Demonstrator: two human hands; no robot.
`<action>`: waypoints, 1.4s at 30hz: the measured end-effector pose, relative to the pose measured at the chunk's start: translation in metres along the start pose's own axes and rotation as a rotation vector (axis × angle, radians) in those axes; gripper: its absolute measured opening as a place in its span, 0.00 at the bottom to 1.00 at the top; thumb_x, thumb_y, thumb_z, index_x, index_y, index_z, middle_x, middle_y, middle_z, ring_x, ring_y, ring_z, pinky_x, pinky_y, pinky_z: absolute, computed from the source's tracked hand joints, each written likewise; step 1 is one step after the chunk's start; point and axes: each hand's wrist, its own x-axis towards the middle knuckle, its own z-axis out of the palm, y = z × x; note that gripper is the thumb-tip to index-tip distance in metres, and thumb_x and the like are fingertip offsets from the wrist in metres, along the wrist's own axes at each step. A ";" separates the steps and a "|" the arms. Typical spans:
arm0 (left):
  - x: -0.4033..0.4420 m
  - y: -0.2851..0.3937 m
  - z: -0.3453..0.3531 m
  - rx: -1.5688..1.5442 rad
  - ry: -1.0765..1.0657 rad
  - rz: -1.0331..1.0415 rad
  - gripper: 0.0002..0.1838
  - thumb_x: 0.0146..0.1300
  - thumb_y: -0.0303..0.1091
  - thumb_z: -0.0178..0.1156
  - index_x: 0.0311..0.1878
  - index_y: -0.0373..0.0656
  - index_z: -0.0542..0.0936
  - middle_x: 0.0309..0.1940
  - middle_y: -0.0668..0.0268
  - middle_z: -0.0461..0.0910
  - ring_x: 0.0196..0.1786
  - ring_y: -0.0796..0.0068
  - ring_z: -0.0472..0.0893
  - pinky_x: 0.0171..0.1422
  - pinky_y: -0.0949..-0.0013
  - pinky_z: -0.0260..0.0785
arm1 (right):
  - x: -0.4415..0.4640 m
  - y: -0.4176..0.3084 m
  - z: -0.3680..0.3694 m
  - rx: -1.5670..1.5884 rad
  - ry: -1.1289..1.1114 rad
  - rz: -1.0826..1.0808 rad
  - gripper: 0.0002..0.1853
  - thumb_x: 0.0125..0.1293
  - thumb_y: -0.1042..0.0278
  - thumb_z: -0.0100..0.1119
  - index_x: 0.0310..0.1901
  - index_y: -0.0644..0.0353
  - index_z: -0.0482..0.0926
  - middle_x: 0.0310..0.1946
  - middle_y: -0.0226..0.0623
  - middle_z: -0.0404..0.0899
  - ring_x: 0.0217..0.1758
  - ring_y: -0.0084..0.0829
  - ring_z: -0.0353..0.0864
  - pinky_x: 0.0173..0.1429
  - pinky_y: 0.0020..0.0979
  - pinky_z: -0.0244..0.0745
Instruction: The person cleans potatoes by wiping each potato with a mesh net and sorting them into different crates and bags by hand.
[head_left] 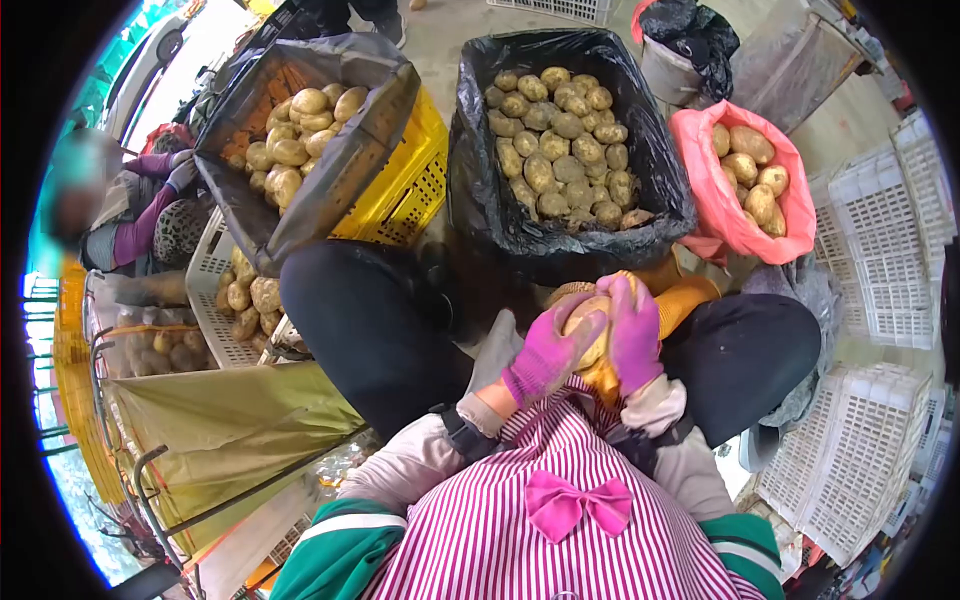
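Note:
In pink gloves, my left hand (553, 350) and my right hand (632, 335) are wrapped round a potato (590, 325) above my lap. Orange cloth or netting shows beneath and behind them. Just ahead stands a crate lined with black plastic (675, 195), holding several soil-covered potatoes (570, 150). On its left, cleaner yellow potatoes (300, 135) lie in a yellow crate (420, 170) with a dark liner. A pink bag (800, 215) at the right holds several more potatoes (762, 190).
Another person's gloved hand (183, 172) is at the left beside the lined yellow crate. White crates (870, 240) stand along the right side. A white crate of potatoes (210, 270) and olive cloth (230, 410) are at the left. A bucket (670, 75) stands behind the pink bag.

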 end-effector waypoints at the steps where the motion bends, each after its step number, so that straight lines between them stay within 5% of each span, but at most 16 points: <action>1: 0.001 -0.007 -0.007 0.159 -0.062 0.041 0.24 0.72 0.44 0.55 0.61 0.35 0.73 0.54 0.61 0.77 0.56 0.74 0.77 0.62 0.72 0.68 | 0.008 0.019 -0.009 0.078 -0.017 0.170 0.16 0.74 0.58 0.49 0.44 0.64 0.78 0.32 0.37 0.79 0.37 0.30 0.78 0.44 0.30 0.72; 4: 0.000 -0.002 -0.009 -0.172 -0.189 -0.087 0.27 0.72 0.48 0.54 0.63 0.36 0.71 0.56 0.60 0.76 0.57 0.73 0.77 0.61 0.69 0.71 | 0.016 0.028 -0.025 0.300 -0.004 0.395 0.18 0.75 0.54 0.49 0.45 0.64 0.78 0.28 0.34 0.79 0.31 0.24 0.76 0.37 0.26 0.71; 8: 0.003 -0.009 -0.020 0.079 -0.139 0.224 0.27 0.63 0.31 0.65 0.64 0.36 0.68 0.58 0.56 0.78 0.63 0.67 0.76 0.63 0.65 0.71 | 0.003 -0.018 -0.025 0.528 0.115 0.372 0.18 0.76 0.54 0.48 0.46 0.63 0.78 0.37 0.37 0.81 0.35 0.24 0.79 0.42 0.27 0.75; 10: 0.012 0.001 -0.025 0.324 -0.099 0.360 0.28 0.63 0.30 0.65 0.64 0.37 0.68 0.57 0.57 0.78 0.63 0.67 0.76 0.63 0.65 0.72 | -0.003 -0.021 -0.027 0.291 -0.039 0.121 0.16 0.75 0.61 0.48 0.51 0.66 0.78 0.49 0.41 0.80 0.53 0.34 0.79 0.61 0.33 0.72; 11: 0.017 -0.001 -0.027 -0.448 -0.166 0.002 0.29 0.63 0.31 0.65 0.65 0.36 0.66 0.57 0.55 0.78 0.63 0.65 0.76 0.63 0.65 0.72 | -0.005 -0.026 -0.025 0.041 -0.098 -0.144 0.16 0.73 0.63 0.49 0.53 0.64 0.77 0.52 0.43 0.78 0.57 0.39 0.77 0.64 0.36 0.69; 13: 0.014 -0.007 -0.017 0.307 -0.101 0.440 0.31 0.62 0.31 0.67 0.65 0.37 0.65 0.57 0.54 0.76 0.59 0.62 0.78 0.59 0.64 0.73 | -0.015 -0.037 -0.009 -0.458 -0.213 -0.512 0.18 0.68 0.66 0.54 0.58 0.59 0.77 0.58 0.47 0.73 0.64 0.49 0.70 0.72 0.41 0.60; 14: 0.013 -0.009 -0.012 0.633 0.038 0.635 0.32 0.61 0.30 0.67 0.66 0.37 0.64 0.57 0.53 0.76 0.57 0.61 0.79 0.57 0.63 0.74 | -0.016 -0.035 0.003 -0.453 -0.073 -0.500 0.16 0.68 0.66 0.54 0.55 0.57 0.79 0.57 0.45 0.74 0.63 0.50 0.70 0.71 0.42 0.59; 17: 0.022 -0.019 -0.023 0.776 -0.003 0.655 0.34 0.60 0.30 0.68 0.66 0.37 0.63 0.58 0.51 0.73 0.58 0.59 0.79 0.58 0.63 0.73 | 0.006 -0.024 0.005 -0.335 -0.020 -0.390 0.14 0.71 0.64 0.52 0.51 0.61 0.79 0.51 0.43 0.78 0.57 0.43 0.76 0.65 0.39 0.67; 20: 0.018 -0.015 -0.022 0.205 -0.246 0.224 0.41 0.55 0.34 0.73 0.67 0.38 0.60 0.58 0.50 0.72 0.59 0.57 0.78 0.60 0.60 0.72 | 0.021 -0.023 -0.007 0.179 0.003 0.111 0.17 0.75 0.58 0.49 0.47 0.67 0.78 0.34 0.37 0.80 0.38 0.24 0.78 0.46 0.28 0.74; 22: 0.016 -0.017 -0.018 0.510 -0.042 0.812 0.47 0.51 0.37 0.77 0.69 0.39 0.57 0.58 0.50 0.72 0.57 0.55 0.78 0.61 0.59 0.72 | 0.028 -0.028 -0.013 0.350 0.000 0.201 0.18 0.76 0.57 0.48 0.48 0.66 0.78 0.33 0.35 0.79 0.38 0.23 0.76 0.46 0.27 0.72; 24: 0.015 -0.010 -0.020 0.589 -0.030 0.833 0.54 0.46 0.42 0.80 0.71 0.39 0.55 0.57 0.50 0.72 0.57 0.55 0.78 0.61 0.58 0.72 | 0.028 -0.035 -0.019 0.366 0.016 0.213 0.19 0.76 0.56 0.48 0.49 0.66 0.78 0.34 0.35 0.79 0.39 0.23 0.76 0.48 0.27 0.71; 34: 0.003 0.004 -0.025 0.692 0.075 0.614 0.57 0.46 0.44 0.80 0.71 0.32 0.53 0.58 0.48 0.72 0.59 0.55 0.76 0.64 0.59 0.69 | 0.014 -0.036 -0.033 0.328 -0.037 0.093 0.19 0.76 0.60 0.49 0.56 0.67 0.74 0.47 0.40 0.80 0.53 0.29 0.77 0.64 0.30 0.66; 36: 0.004 -0.007 -0.022 0.444 0.073 0.445 0.53 0.47 0.29 0.79 0.72 0.36 0.54 0.60 0.51 0.72 0.62 0.59 0.75 0.61 0.58 0.73 | 0.008 -0.037 -0.028 0.201 -0.097 -0.046 0.24 0.72 0.60 0.56 0.62 0.68 0.70 0.56 0.44 0.75 0.61 0.34 0.73 0.69 0.32 0.63; 38: 0.012 0.030 -0.002 -0.715 -0.061 -0.251 0.31 0.70 0.49 0.56 0.69 0.42 0.63 0.60 0.59 0.72 0.59 0.67 0.77 0.60 0.63 0.74 | -0.002 -0.036 -0.021 0.070 -0.129 -0.192 0.32 0.67 0.59 0.62 0.66 0.67 0.65 0.63 0.46 0.69 0.67 0.38 0.68 0.72 0.35 0.60; 39: 0.013 0.033 0.005 -0.552 -0.038 -0.242 0.30 0.73 0.56 0.45 0.67 0.44 0.67 0.58 0.61 0.74 0.58 0.70 0.77 0.59 0.64 0.75 | -0.008 -0.033 -0.017 0.120 -0.160 -0.165 0.34 0.66 0.58 0.64 0.68 0.66 0.63 0.63 0.46 0.69 0.68 0.38 0.68 0.72 0.36 0.61; 42: 0.014 0.035 -0.011 -0.499 -0.129 -0.329 0.30 0.73 0.57 0.45 0.63 0.40 0.71 0.50 0.60 0.80 0.48 0.71 0.82 0.46 0.70 0.78 | -0.007 -0.033 -0.020 0.048 -0.191 -0.214 0.33 0.66 0.59 0.63 0.67 0.64 0.65 0.63 0.45 0.70 0.67 0.38 0.69 0.71 0.36 0.62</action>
